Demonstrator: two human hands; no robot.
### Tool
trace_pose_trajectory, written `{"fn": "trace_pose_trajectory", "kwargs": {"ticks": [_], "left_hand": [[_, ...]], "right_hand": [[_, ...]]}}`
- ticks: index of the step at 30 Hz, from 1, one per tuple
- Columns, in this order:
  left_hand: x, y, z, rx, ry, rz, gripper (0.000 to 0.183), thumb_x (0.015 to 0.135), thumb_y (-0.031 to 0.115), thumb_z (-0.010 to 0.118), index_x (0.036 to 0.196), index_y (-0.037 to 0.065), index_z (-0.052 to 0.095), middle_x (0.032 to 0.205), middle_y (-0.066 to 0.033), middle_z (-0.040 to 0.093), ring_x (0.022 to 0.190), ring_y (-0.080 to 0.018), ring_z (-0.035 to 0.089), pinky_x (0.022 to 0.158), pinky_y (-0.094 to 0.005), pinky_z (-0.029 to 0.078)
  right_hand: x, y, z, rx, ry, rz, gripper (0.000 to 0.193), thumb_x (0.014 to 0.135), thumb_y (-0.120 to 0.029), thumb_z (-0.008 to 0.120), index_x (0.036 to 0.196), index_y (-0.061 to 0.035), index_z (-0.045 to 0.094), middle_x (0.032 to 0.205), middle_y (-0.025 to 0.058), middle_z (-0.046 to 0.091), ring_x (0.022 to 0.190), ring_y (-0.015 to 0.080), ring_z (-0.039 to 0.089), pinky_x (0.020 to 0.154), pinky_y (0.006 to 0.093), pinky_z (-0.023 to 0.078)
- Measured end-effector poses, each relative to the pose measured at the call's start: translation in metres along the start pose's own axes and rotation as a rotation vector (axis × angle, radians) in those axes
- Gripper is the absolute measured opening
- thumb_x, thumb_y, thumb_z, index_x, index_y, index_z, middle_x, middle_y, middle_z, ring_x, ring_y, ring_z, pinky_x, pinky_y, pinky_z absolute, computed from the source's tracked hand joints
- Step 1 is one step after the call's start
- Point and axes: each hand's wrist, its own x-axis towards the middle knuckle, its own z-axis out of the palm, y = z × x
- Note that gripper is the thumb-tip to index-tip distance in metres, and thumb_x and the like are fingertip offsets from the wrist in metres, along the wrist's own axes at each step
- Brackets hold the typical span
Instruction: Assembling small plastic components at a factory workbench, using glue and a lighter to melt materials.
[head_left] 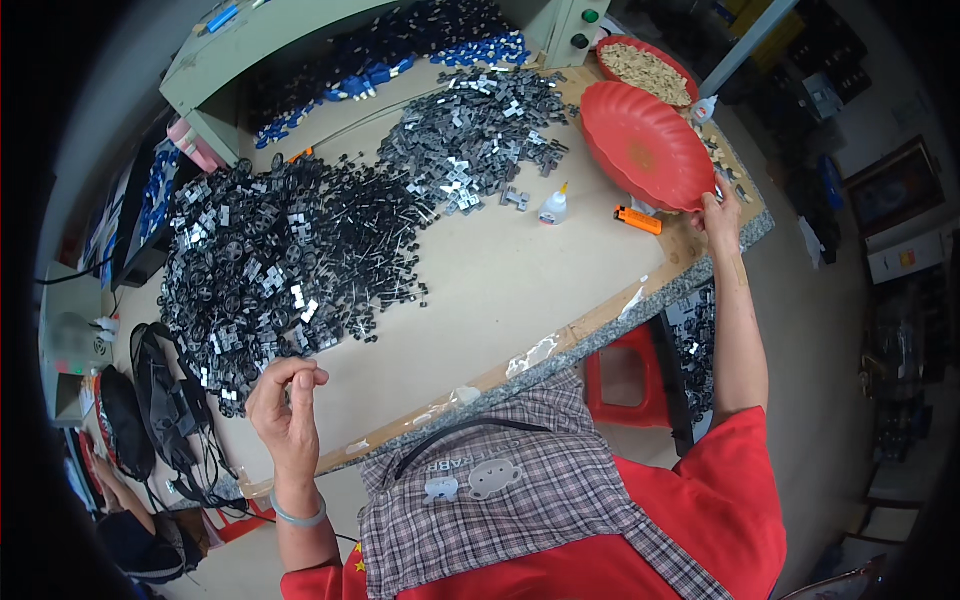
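Apparent step: handling red scalloped dish [648, 145], rim pinched by right hand [720, 215]. Left hand [287, 405] curled, any hold indiscernible. Next move probably calls for steady rim grip.

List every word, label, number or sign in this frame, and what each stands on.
Grey plaid cloth apron: letters beside cartoon animal faces, partly hidden; wording not copied here.
Small orange plastic item with a dark end: any marking too small to read.
White box at the far right: orange mark, too blurred to read.
Red scalloped plastic dish in the right hand: none visible.
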Motion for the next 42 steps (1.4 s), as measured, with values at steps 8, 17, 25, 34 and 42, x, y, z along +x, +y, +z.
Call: {"fn": "trace_pose_trajectory", "kwargs": {"ticks": [8,17,25,34,42], "left_hand": [[-0.001,0.003,0.004,0.123,-0.113,-0.047,0.007,0.088,0.003,0.056,0.089,-0.003,0.061,0.077,-0.0091,0.062,0.071,-0.0134,0.060,0.063,-0.0237,0.046],[0.014,-0.014,0.035,0.257,-0.283,0.051,0.016,0.081,0.001,0.061,0.098,0.001,0.062,0.098,-0.0110,0.061,0.078,-0.0214,0.061,0.065,-0.0295,0.049],[0.019,-0.024,0.037,0.466,-0.250,0.065,0.019,0.078,0.001,0.062,0.097,0.003,0.061,0.093,-0.0093,0.058,0.075,-0.0251,0.060,0.063,-0.0342,0.049],[0.011,-0.037,0.011,0.563,-0.045,-0.007,0.014,0.079,-0.004,0.061,0.091,0.002,0.061,0.084,-0.0090,0.058,0.069,-0.0218,0.060,0.058,-0.0323,0.048],[0.028,-0.040,0.001,0.683,0.023,0.150,0.025,0.071,-0.001,0.068,0.095,0.005,0.063,0.092,-0.0077,0.056,0.085,-0.0247,0.055,0.071,-0.0344,0.047]], "right_hand": [[-0.059,-0.051,0.015,-0.662,0.064,-0.304,0.045,0.091,-0.022,0.056,0.132,-0.0058,0.047,0.076,0.0073,0.065,0.073,0.0159,0.062,0.066,0.0331,0.048],[-0.142,-0.050,0.109,-0.082,-0.354,-0.429,0.049,0.084,-0.009,0.065,0.130,-0.0025,0.048,0.107,0.0116,0.060,0.065,0.0102,0.055,0.060,0.0255,0.046],[-0.134,-0.044,0.150,-0.159,-0.321,-0.340,0.045,0.084,-0.012,0.066,0.126,-0.0010,0.052,0.053,0.0025,0.051,0.047,0.0089,0.045,0.050,0.0251,0.037],[-0.150,-0.054,0.162,0.088,-0.386,-0.342,0.030,0.084,-0.008,0.066,0.113,-0.0025,0.061,0.056,-0.0028,0.050,0.052,0.0025,0.043,0.050,0.0190,0.033],[-0.174,-0.072,0.177,0.171,-0.501,-0.433,0.026,0.085,-0.007,0.065,0.109,0.0016,0.059,0.067,-0.0006,0.058,0.058,0.0019,0.047,0.053,0.0178,0.037]]}}
